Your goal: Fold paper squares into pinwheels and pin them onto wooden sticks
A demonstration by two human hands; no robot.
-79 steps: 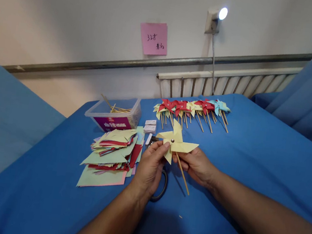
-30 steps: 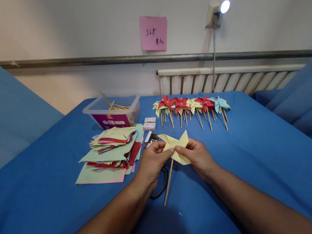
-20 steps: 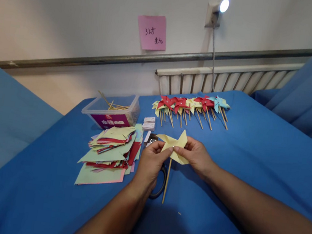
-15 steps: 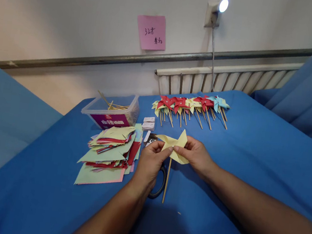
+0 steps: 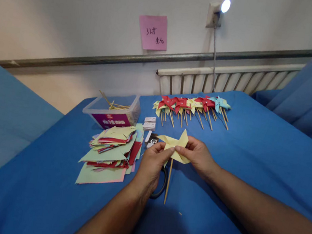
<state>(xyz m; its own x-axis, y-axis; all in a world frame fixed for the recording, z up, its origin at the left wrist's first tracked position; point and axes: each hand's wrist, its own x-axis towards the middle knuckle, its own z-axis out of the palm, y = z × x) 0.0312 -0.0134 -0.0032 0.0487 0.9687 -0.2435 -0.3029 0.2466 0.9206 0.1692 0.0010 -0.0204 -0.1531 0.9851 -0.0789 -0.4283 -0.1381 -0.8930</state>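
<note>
Between both hands is a pale yellow paper pinwheel [image 5: 179, 155] on a thin wooden stick [image 5: 168, 182] that points down toward me. My left hand [image 5: 154, 159] is closed on its left side, thumb pressed near the centre. From the right, my right hand [image 5: 197, 153] pinches it, with the thumb by the pin at the middle and the fingers partly hidden behind the paper. A dark loop handle [image 5: 161, 187], seemingly of scissors, lies beside the stick, partly covered by my left hand. Just beyond that hand sits a small open box [image 5: 152, 139] with shiny contents.
Stacked cut paper [image 5: 107, 154] in several colours lies at left. Behind it stands a clear plastic tub [image 5: 135, 110] holding wooden sticks. Small white boxes [image 5: 149, 124] are beside it. A row of pinwheels [image 5: 182, 104] lies at the back of the blue-covered table [image 5: 240, 155], near a radiator [image 5: 232, 81].
The view has shifted very slightly, so everything sits a little further right. Both hands keep nearly the same grip on the yellow pinwheel.
</note>
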